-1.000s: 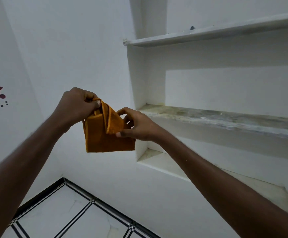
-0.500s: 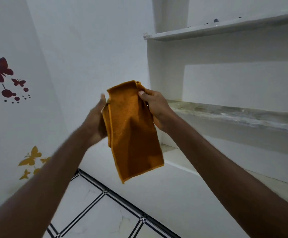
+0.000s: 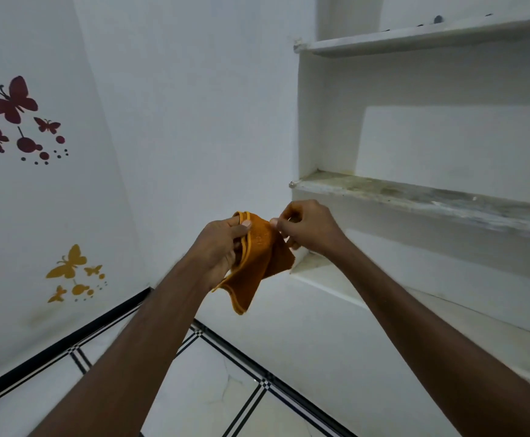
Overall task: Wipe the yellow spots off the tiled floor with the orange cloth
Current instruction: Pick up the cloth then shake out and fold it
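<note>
The orange cloth [image 3: 255, 263] hangs folded in the air in front of me, between both hands. My left hand [image 3: 217, 247] grips its left side with the thumb on the hemmed top edge. My right hand [image 3: 307, 227] pinches the cloth's upper right corner with curled fingers. Below lies the white tiled floor [image 3: 203, 389] with black border lines. No yellow spots show on the part of the floor in view.
White walls meet in a corner ahead. Built-in shelves [image 3: 415, 200] stand at the right, the middle one stained. Red butterfly stickers [image 3: 8, 104] and yellow ones [image 3: 68, 266] decorate the left wall. A black skirting line [image 3: 68, 339] runs along the floor edge.
The cloth hung open and long half a second ago; it is now folded shorter and held lower. Both hands have come together on its top edge. The view has tilted down and left.
</note>
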Action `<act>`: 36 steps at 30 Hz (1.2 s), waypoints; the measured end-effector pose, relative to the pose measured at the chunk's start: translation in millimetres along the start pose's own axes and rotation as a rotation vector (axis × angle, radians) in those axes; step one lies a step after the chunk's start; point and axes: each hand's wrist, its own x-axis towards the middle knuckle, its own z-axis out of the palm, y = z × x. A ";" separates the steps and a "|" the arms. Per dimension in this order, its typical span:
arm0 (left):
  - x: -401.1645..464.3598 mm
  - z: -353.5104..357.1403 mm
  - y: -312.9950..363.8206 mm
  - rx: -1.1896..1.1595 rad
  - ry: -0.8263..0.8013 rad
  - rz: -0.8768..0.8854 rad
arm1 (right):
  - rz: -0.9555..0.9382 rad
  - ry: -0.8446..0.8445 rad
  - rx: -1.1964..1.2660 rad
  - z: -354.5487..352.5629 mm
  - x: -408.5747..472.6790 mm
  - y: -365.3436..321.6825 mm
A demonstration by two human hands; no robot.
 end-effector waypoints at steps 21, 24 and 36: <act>-18.7 -2.7 36.6 0.257 0.067 0.115 | 0.029 0.033 0.466 -19.8 -11.3 -15.9; -17.0 -19.7 52.8 0.290 0.137 0.126 | 0.104 0.140 0.427 -41.7 -1.9 -16.6; -36.0 -56.8 134.9 0.447 0.153 0.180 | 0.018 0.229 0.488 -135.9 3.4 -16.7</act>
